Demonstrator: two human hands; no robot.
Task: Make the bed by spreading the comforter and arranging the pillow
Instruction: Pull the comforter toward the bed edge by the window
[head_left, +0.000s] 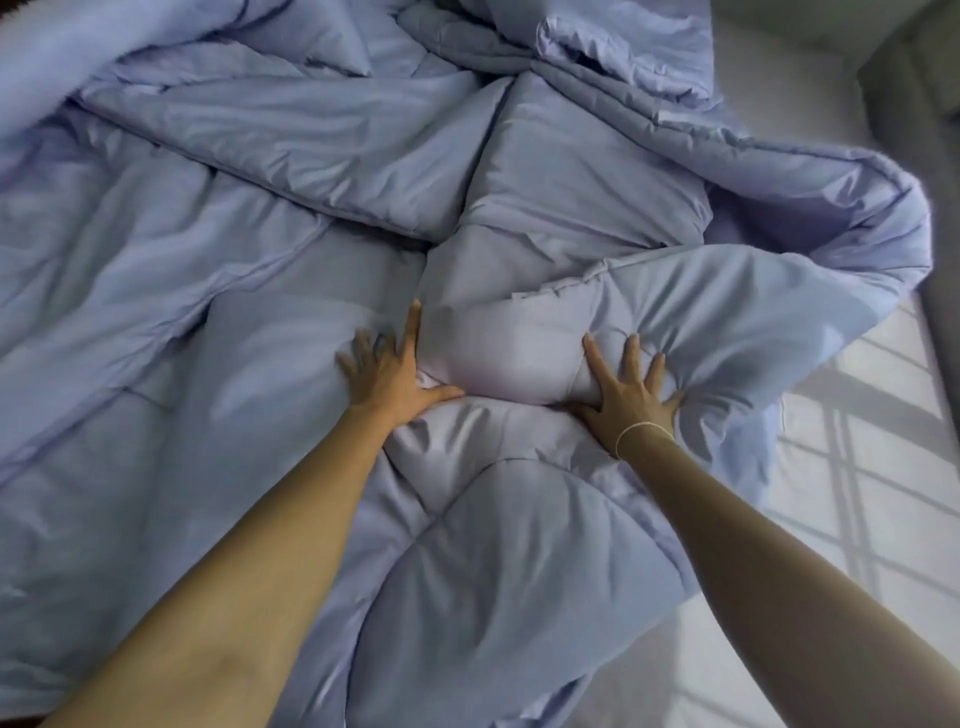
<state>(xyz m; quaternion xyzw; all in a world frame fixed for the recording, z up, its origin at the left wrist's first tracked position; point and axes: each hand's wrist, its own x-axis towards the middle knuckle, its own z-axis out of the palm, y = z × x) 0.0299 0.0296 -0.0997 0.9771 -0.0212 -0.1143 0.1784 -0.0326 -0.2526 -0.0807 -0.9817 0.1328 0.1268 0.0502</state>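
While bunched crosswise, comforter (311, 218) meets 2 hands.

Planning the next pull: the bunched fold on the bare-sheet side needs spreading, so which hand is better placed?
Probably the right hand: it presses the comforter beside that bunched fold, nearest the exposed sheet. The left hand rests farther away.

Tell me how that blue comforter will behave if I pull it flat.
The comforter is probably floppy: it lies bunched in soft folds. It likely compresses, denting under the left hand and right hand. Its sheen suggests some slipperiness.
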